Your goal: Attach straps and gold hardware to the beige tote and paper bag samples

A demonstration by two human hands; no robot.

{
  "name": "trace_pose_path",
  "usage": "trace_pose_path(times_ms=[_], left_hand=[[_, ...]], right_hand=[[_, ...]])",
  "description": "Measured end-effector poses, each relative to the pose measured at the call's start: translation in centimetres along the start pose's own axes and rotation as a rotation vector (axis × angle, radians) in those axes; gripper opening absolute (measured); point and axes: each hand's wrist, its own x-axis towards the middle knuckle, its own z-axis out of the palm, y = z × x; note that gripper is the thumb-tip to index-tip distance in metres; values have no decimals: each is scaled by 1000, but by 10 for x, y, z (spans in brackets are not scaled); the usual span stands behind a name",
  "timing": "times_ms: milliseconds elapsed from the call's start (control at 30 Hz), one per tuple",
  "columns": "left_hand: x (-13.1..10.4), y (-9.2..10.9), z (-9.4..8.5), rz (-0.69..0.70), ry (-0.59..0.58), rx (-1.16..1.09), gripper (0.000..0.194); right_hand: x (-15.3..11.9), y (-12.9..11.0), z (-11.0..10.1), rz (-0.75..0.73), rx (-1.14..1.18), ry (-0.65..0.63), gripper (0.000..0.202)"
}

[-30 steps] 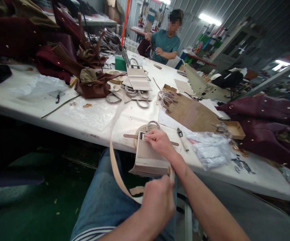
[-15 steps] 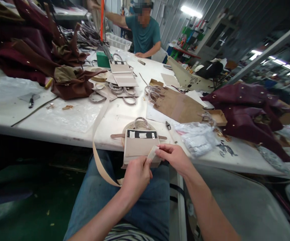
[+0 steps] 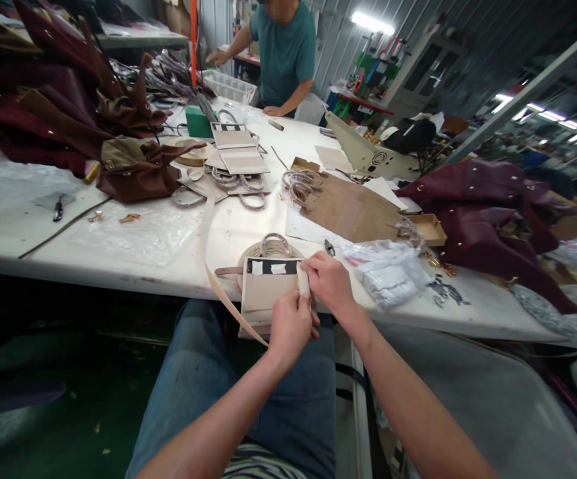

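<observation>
A plastic-wrapped handle (image 3: 274,243) loops up just beyond both hands; pliers (image 3: 329,248) lie past the right hand (image 3: 326,281), a clear plastic packet (image 3: 393,271) to its right. Stacked beige panels (image 3: 242,159) lie well beyond the left hand (image 3: 291,324). Both hands pinch a pale tape strip (image 3: 304,279) along the right edge of a beige flap panel (image 3: 263,291), which the left hand partly covers.

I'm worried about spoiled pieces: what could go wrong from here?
The pale strip, pinched by the left hand and right hand, could crease or sit crooked against the panel. Its trailing length hangs past the table and might snag. The panel also juts beyond the table, so a push may tip it.
</observation>
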Motion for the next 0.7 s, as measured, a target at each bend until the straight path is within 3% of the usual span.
trace_pose_path(times_ms=[167,333,700], left_hand=[[7,-8,3,-62,0,-64,34],[2,-6,3,8,21,30,38],[5,-10,5,24,46,61,43]], right_hand=[[7,7,6,-29,10,-38,28],[11,13,6,-12,128,-49,23],[13,11,10,-15,43,-60,24]])
